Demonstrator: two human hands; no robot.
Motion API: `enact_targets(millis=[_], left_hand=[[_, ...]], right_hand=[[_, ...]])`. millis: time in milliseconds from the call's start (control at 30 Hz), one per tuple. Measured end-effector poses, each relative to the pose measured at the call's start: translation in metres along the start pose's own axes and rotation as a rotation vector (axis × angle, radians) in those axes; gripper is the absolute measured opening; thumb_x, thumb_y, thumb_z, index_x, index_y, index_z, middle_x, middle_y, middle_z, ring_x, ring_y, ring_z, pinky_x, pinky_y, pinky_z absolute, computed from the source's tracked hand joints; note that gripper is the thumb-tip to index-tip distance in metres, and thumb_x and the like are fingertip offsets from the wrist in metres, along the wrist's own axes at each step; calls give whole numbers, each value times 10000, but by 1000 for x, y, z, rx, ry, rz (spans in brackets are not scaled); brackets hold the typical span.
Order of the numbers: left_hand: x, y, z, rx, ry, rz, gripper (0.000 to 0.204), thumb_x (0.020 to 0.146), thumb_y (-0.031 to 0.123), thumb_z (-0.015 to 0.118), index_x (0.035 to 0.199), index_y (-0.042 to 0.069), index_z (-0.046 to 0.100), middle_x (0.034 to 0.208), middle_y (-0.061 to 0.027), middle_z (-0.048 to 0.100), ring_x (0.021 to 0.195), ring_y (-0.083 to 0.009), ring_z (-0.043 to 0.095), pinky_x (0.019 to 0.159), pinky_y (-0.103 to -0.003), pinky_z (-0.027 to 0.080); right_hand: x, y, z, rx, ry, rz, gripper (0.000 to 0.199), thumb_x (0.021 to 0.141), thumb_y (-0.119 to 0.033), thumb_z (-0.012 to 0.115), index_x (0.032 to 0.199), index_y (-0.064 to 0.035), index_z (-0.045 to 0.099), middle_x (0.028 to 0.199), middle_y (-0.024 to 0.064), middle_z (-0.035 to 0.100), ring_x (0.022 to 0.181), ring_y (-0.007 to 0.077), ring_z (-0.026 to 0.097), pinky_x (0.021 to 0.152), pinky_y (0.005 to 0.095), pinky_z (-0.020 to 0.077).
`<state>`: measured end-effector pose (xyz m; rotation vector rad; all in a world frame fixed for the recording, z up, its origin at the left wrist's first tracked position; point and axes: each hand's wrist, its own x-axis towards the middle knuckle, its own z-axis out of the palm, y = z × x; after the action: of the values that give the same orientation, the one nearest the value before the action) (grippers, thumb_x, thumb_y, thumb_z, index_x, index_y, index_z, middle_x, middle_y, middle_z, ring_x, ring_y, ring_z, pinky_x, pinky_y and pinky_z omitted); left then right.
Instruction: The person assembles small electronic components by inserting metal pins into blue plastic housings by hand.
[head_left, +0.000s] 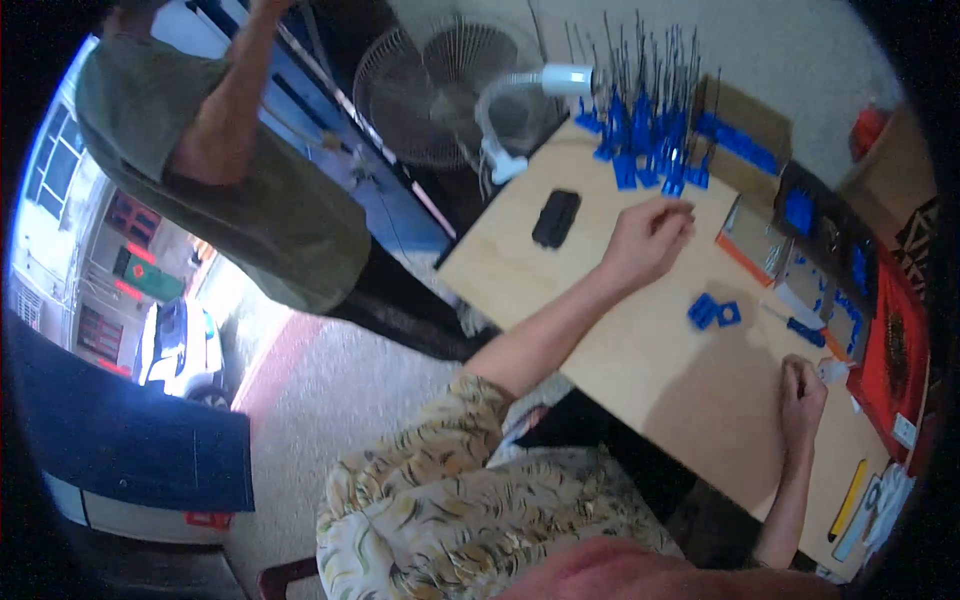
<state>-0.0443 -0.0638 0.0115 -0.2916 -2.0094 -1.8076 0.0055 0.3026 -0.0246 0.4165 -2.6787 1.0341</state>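
My left hand (648,240) reaches across the wooden table with its fingers curled together. Just beyond its fingertips stands a cluster of blue plastic pieces (640,150) with thin dark rods rising from them. Whether the fingers hold anything is hidden. My right hand (803,395) rests near the table's right side, fingers closed; what may be in them does not show. Close to it is a small white bottle-like item (832,370). Two loose blue plastic parts (714,311) lie between the hands, one with a round hole. A screwdriver (805,331) with a blue handle lies beyond the right hand.
A black rectangular object (556,218) lies on the table's left. Along the right edge are open boxes (757,240), a dark tray (828,235), a red sheet (893,350) and a yellow utility knife (848,500). A lamp (500,130), a fan (430,90) and another person (230,200) are beyond the left side.
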Motion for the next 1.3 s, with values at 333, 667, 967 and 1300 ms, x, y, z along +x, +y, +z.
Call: enact_targets(millis=[333,667,967,1300], left_hand=[[-4,3,3,-264,-3,-201,180,1019,19,551,1138,-63,659,971,-85,701,851,-112,636,767,-246,531],[-2,-8,-1,-283,-20,-223,197,1029,34,536,1142,-68,660,986,-96,711,835,-103,629,762,-245,533],[-3,-2,3,-281,-57,-241,207,1033,35,522,1149,-72,655,1004,-128,714,875,-149,673,779,-292,569],[-8,-12,9,-281,-78,-256,222,997,43,520,1114,-72,670,952,-113,719,829,-147,675,757,-294,567]], right_hand=[[-7,-14,-10,128,-78,116,138,959,-67,614,1051,27,657,809,117,648,713,164,566,709,317,482],[-2,-29,-11,126,-94,107,132,963,-60,609,1049,28,657,844,150,678,755,199,636,733,349,509],[-5,-10,-5,150,-50,40,135,960,-34,607,1067,36,652,930,153,705,828,219,665,804,328,521],[-10,-12,-10,106,-96,87,163,983,-35,593,1116,37,653,1022,168,728,960,218,685,893,333,516]])
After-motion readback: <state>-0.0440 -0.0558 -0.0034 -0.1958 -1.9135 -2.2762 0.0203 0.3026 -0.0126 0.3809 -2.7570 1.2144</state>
